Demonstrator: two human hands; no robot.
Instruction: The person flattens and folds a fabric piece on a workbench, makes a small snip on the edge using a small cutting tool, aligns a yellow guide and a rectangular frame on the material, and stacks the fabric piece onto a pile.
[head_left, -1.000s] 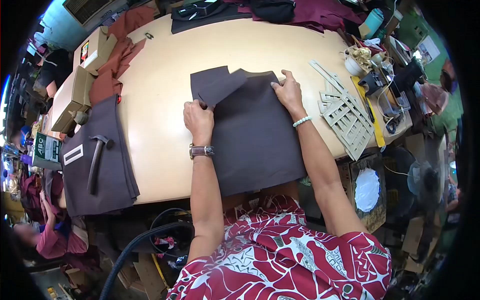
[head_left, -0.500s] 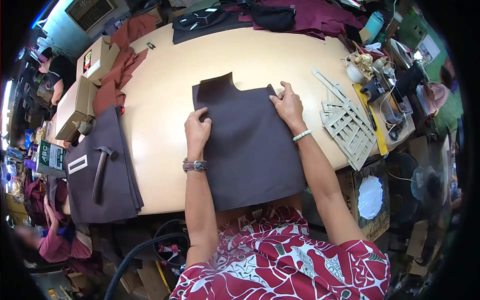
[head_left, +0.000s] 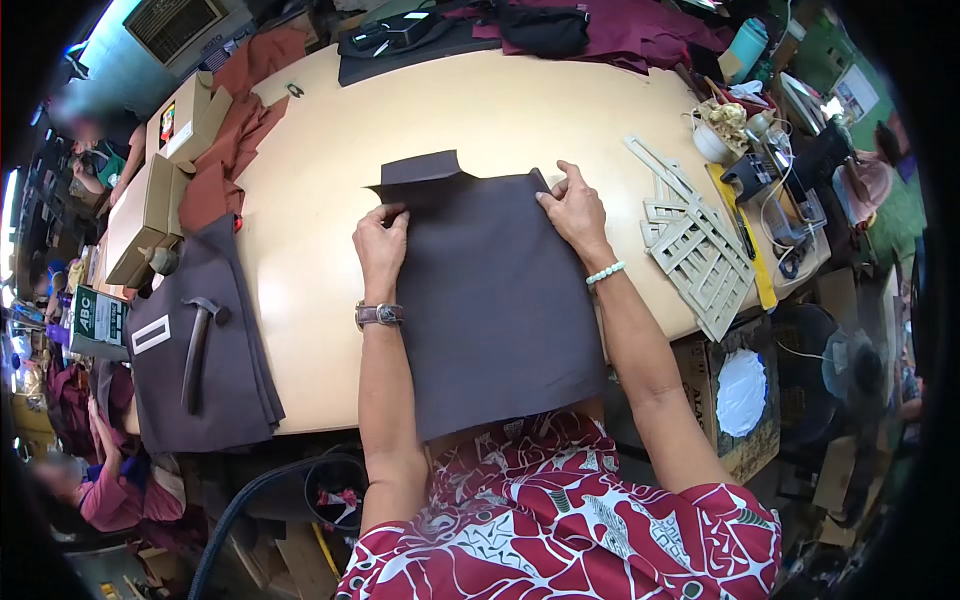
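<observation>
A dark brown sheet of material (head_left: 500,300), cloth or leather, lies in front of me and overhangs the near table edge. My left hand (head_left: 381,248) is closed on its left edge near the top, fingers pinched together. At the top right corner, my right hand (head_left: 575,212) grips the sheet between thumb and fingers. The sheet's upper left part is bent up in a raised flap, beside a curved cutout in the top edge.
A hammer (head_left: 200,352) and a white rectangular frame (head_left: 152,334) rest on stacked dark sheets (head_left: 225,400) at left. Slotted templates (head_left: 700,260) and a yellow ruler (head_left: 742,240) lie right. Cardboard boxes (head_left: 145,225) stand left; co-workers (head_left: 130,490) are beyond.
My left hand has moved slightly left with the sheet's edge. The upper left part has gone from a pointed upright corner to a bent flap. My right hand has barely moved.
</observation>
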